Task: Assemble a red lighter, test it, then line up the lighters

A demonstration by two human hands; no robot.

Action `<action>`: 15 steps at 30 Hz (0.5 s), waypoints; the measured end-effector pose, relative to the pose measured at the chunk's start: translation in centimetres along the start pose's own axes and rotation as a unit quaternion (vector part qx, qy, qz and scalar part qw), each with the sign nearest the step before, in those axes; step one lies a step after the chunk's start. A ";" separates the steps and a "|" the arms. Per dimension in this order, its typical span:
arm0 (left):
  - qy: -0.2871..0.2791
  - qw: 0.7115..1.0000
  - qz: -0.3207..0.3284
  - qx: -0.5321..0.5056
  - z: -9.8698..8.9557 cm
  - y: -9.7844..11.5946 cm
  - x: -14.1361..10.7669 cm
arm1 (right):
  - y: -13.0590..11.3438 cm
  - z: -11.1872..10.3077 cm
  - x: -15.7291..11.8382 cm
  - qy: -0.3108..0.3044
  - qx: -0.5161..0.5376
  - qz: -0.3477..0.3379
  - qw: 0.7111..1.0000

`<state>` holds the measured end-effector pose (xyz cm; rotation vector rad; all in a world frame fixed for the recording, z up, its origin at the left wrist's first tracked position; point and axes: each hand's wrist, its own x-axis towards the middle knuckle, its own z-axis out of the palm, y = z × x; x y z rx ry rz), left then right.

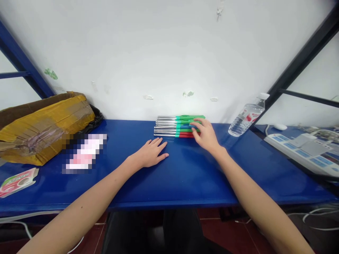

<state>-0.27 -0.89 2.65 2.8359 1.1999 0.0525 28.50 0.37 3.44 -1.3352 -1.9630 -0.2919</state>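
left hand: the left hand point(150, 152) lies flat on the desk point(198, 183), palm down, fingers spread wide and holding nothing; its fingertips stop just short of the rods' near side, not touching them.

right hand: the right hand point(206, 135) is over the handle end of the rods, its fingers point(195, 123) extended and slightly apart, resting on the handles and not clearly curled around them.

rods: a flat row of steel rods point(176, 126) with green, teal and red handles lies side by side near the back edge of the desk, around its middle.

long axis: the rods run left to right, parallel to the back edge, with bare steel ends to the left and handles to the right.

nearer hand: the right hand is in contact; the left is close by, in front of the steel end.

left back corner: a taped cardboard box point(45, 127) sits against a black plastic bag point(95, 118); a pixelated packet point(83, 153) lies in front of them.

left front edge: a printed card point(17, 182).

right back corner: a water bottle point(247, 114), tilted in view.

beyond the right end: a power strip point(299, 155) and a white mouse point(280, 127).
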 end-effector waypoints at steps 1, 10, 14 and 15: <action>-0.001 1.000 0.001 -0.001 0.0 0.0 0.0 | 0.3 0.3 -0.1 -0.009 -0.010 -0.007 1.000; 0.044 0.998 0.037 -0.001 -0.2 0.3 -0.1 | 0.9 1.5 -0.3 -0.029 -0.041 -0.006 0.999; 0.113 0.991 0.076 -0.010 -0.8 0.8 0.0 | 0.9 1.7 -0.5 -0.019 -0.043 -0.016 0.999; 0.130 0.988 0.084 -0.014 -1.0 0.9 0.1 | 1.0 1.8 -0.5 -0.013 -0.043 -0.021 0.999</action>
